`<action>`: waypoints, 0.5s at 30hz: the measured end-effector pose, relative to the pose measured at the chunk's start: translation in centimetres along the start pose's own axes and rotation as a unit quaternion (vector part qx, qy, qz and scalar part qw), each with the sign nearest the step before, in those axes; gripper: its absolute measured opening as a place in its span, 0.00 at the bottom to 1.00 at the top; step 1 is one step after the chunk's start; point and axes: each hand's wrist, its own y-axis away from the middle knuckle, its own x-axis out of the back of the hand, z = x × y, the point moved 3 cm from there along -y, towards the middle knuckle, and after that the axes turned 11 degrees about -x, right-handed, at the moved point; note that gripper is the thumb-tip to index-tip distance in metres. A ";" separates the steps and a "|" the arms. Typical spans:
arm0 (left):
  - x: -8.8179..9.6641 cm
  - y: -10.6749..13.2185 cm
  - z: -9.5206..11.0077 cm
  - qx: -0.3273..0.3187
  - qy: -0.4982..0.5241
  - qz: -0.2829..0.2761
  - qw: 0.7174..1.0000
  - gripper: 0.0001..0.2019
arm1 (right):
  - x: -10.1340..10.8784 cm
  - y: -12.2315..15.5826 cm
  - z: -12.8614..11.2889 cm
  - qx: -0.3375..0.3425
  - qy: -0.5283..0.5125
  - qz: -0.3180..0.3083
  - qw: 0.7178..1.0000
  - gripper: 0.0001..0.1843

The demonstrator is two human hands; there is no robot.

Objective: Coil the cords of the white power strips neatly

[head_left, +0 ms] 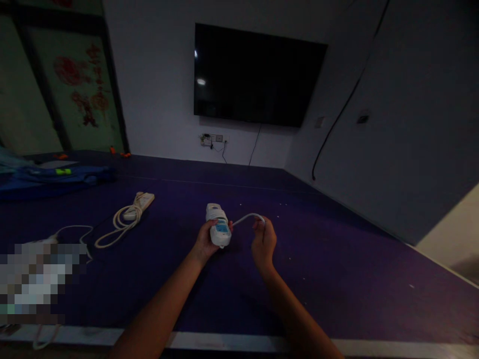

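Observation:
My left hand [205,242] is wrapped round a white power strip [221,234] with a blue label on its near end. White cord is wound in several turns about the strip's middle. From there a loose length of cord [247,216] arcs over to my right hand [264,244], whose fingers are closed on it. Both hands are held above the purple surface [232,289]. Further left lies a second power strip [144,202] with its cord [121,224] in loose loops.
Blue cloth [56,179] lies at the far left, with small orange objects [125,154] by the door. A blurred-out area and a thin white cable [75,227] are at near left. On the back wall hangs a television [258,75], with sockets [213,138] below.

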 end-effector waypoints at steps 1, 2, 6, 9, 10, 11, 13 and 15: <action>0.0 0.1 0.1 0.002 0.001 -0.016 1.000 0.16 | 0.3 -0.3 0.1 0.006 0.016 0.020 1.000 0.19; 0.0 0.1 0.1 0.004 0.001 -0.034 0.999 0.18 | 0.6 -0.7 0.2 0.012 0.030 0.037 0.999 0.20; 0.0 0.1 0.0 0.023 -0.007 -0.098 0.995 0.24 | 1.9 -2.0 0.7 0.035 0.073 0.112 0.990 0.21; -0.1 -0.1 -0.6 0.043 -0.009 -0.107 0.993 0.26 | 2.9 -2.8 0.9 0.046 0.100 0.168 0.980 0.22; -0.2 -0.2 -0.9 0.045 -0.007 -0.106 0.993 0.26 | 3.2 -2.9 0.9 0.048 0.108 0.180 0.977 0.22; -0.2 -0.3 -1.1 0.045 -0.005 -0.104 0.994 0.25 | 3.3 -3.1 0.9 0.049 0.114 0.187 0.974 0.22; -0.4 -0.3 -1.5 0.043 -0.003 -0.103 0.994 0.22 | 3.6 -3.2 1.0 0.046 0.121 0.193 0.972 0.22; -0.4 -0.3 -1.7 0.034 -0.006 -0.099 0.995 0.20 | 3.6 -3.3 1.1 0.040 0.126 0.192 0.973 0.22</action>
